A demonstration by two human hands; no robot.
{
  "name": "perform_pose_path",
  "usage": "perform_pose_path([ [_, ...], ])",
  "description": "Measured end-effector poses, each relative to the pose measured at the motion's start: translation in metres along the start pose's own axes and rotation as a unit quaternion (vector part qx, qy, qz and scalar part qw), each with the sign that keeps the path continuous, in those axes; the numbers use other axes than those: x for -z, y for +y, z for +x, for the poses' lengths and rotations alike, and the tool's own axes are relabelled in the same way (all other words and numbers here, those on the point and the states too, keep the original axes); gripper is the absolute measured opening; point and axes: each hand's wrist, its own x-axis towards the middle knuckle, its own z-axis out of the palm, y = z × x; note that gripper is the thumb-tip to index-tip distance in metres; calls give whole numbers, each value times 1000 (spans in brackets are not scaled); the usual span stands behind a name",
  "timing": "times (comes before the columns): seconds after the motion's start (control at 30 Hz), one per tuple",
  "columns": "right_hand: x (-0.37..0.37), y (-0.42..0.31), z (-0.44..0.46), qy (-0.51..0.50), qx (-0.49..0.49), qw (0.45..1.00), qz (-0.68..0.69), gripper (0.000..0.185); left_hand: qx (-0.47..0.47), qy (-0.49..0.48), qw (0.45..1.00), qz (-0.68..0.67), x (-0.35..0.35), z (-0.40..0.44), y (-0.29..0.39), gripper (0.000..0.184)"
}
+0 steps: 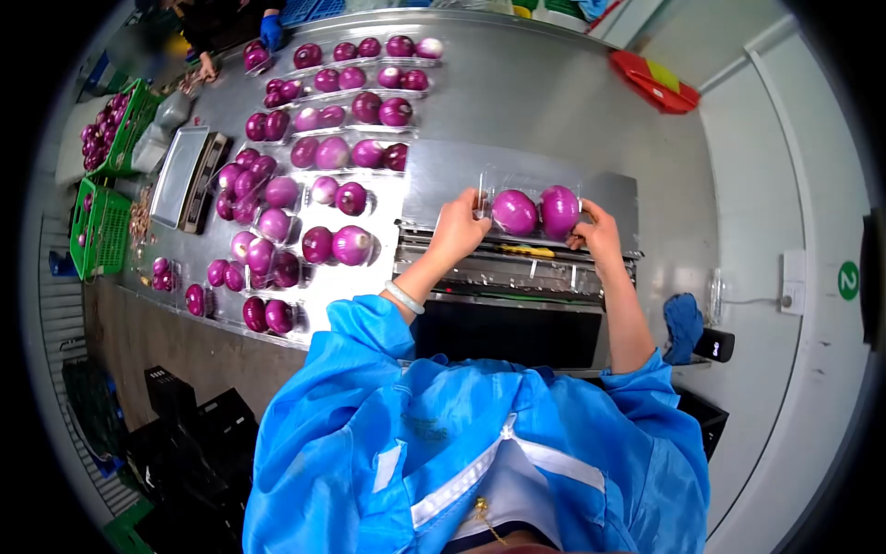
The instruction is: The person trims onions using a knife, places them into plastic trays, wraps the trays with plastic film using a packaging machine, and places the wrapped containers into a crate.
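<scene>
Two red onions, one on the left (514, 213) and one on the right (560, 211), sit side by side in a clear plastic tray (485, 196). My left hand (459, 226) is closed on the tray's left end, thumb and fingers at its edge. At the opposite end, my right hand (600, 236) pinches the tray beside the right onion. Both hands are over the front of a metal bench-top wrapping machine (508, 268), near its flat grey plate (438, 175). Whether film covers the onions is hard to make out.
Rows of packed red onions (332, 152) fill the steel table's left side. Beyond them are a scale (189, 180) and green crates (99, 231). A co-worker's blue-gloved hand (270, 30) shows at the far left. A red bag (653, 81) lies far right, a blue cloth (683, 328) nearer.
</scene>
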Motion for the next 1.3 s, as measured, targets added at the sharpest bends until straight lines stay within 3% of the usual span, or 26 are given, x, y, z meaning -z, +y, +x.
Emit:
perform_pose_path([
  [0.17,38,14,-29,-35,0,998,59,53,67,-121,979,-148,-5,-2,-2,54],
  [0.23,56,18,-53,29,127,989,-64,50,63,-65,994,-60,24,-29,18,53],
  [0.27,69,27,-64,80,127,981,-120,46,-10,16,997,71,35,-41,10,45],
  [0.37,92,51,-95,182,101,923,-323,39,-1,134,951,277,57,-82,-1,27],
  [0.43,79,54,-111,180,50,845,-501,39,-36,139,927,346,37,-99,-19,27],
  [0.47,69,77,-105,196,84,832,-513,44,-60,140,936,317,21,-102,-23,27],
  [0.5,55,80,-101,208,92,833,-504,37,-52,152,934,318,3,-101,-22,25],
  [0.6,49,87,-81,153,180,859,-453,26,-25,93,967,238,-9,-85,-25,20],
  [0.67,77,72,-87,-18,78,976,-201,27,68,-63,995,19,23,-77,-28,24],
  [0.7,93,57,-92,-105,26,992,-64,27,129,-159,970,-127,47,-77,-8,26],
  [0.77,111,21,-103,-167,52,976,131,22,121,-223,949,-186,84,-75,39,26],
  [0.83,113,-19,-113,-198,83,929,302,19,98,-267,896,-341,109,-62,85,21],
  [0.9,101,-53,-82,-219,258,835,433,15,-42,-238,828,-506,108,-31,104,18],
  [0.97,69,-96,-57,29,228,863,450,18,-21,-39,826,-562,80,0,134,19],
  [1.03,53,-78,10,49,319,902,289,19,-103,-17,877,-469,48,58,104,17],
  [1.1,41,-38,67,146,230,962,-10,26,-133,63,955,-259,10,91,53,19],
  [1.17,34,19,117,103,122,973,-166,33,-67,56,996,-16,-13,101,0,19],
  [1.3,29,26,103,-47,84,989,-112,48,61,-22,993,-100,-23,87,-6,31],
])
